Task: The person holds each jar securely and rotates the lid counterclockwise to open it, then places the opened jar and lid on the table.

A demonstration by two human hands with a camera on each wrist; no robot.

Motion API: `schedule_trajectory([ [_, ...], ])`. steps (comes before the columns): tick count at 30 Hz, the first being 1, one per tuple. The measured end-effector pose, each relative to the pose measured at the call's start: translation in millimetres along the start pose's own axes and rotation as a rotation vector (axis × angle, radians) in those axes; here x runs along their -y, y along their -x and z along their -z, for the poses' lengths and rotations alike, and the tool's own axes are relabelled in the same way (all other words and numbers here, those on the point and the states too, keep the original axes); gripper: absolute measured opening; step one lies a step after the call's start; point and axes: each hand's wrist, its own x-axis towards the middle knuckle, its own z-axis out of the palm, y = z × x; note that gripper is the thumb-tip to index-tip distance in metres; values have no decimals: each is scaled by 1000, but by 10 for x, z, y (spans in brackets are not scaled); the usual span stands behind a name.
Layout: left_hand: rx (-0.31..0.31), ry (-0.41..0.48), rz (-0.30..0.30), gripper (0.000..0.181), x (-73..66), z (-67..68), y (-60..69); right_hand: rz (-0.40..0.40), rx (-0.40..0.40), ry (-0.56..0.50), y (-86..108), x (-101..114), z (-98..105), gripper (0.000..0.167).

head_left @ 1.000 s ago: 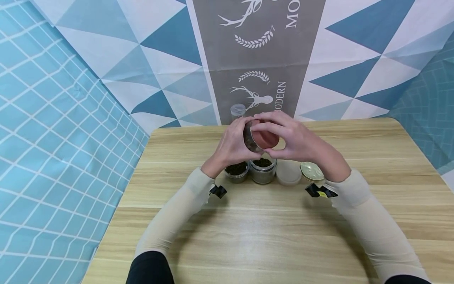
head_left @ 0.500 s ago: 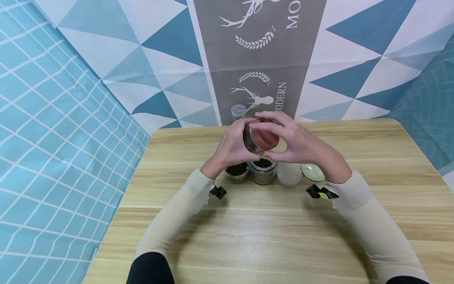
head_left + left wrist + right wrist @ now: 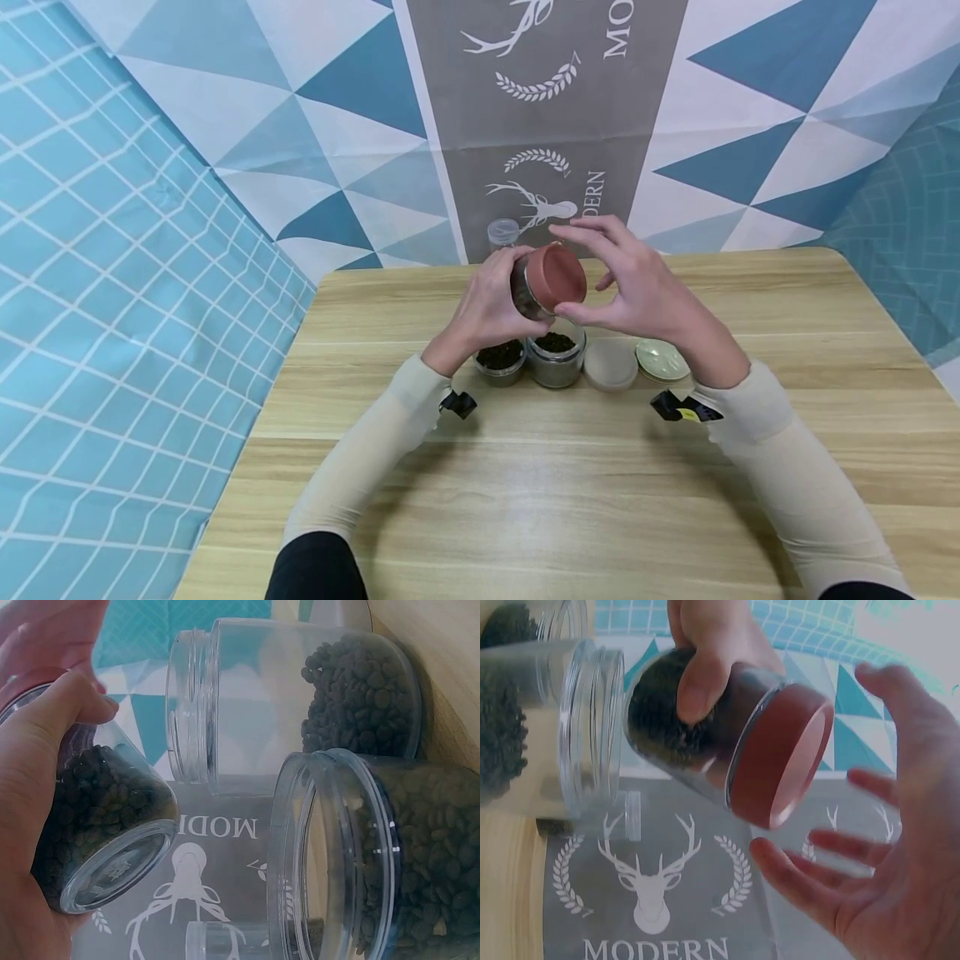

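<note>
My left hand [image 3: 483, 304] grips a clear jar [image 3: 656, 712] by its body, tilted above the table. Dark pellets show through its wall. A reddish-brown lid [image 3: 557, 277] sits on the jar's mouth, facing right. Beside that lid is my right hand [image 3: 630, 287], its fingers spread and loosely bent; in the right wrist view a gap separates it from the lid. Below the held jar stand two uncovered clear jars, a left one [image 3: 501, 360] and a middle one [image 3: 555, 369], both with dark pellets inside.
To the right of the jars lie a whitish round lid [image 3: 611, 365] and a pale green round lid [image 3: 662, 360]. A slim clear container [image 3: 503, 233] rises behind my left hand. The wooden table [image 3: 555, 492] meets a patterned cloth backdrop [image 3: 360, 108] at the back.
My right hand was curled round the reddish-brown lid; it has let go, its fingers opening up and to the right. The left hand still holds the jar, almost unmoved.
</note>
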Motion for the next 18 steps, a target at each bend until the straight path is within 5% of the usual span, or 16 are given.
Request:
schedule_trajectory([
  [6, 1, -3, 9, 98, 7, 2, 3, -214, 2, -9, -9, 82, -9, 76],
  [18, -13, -15, -2, 98, 7, -12, 7, -308, 18, -7, -70, 133, -104, 75],
])
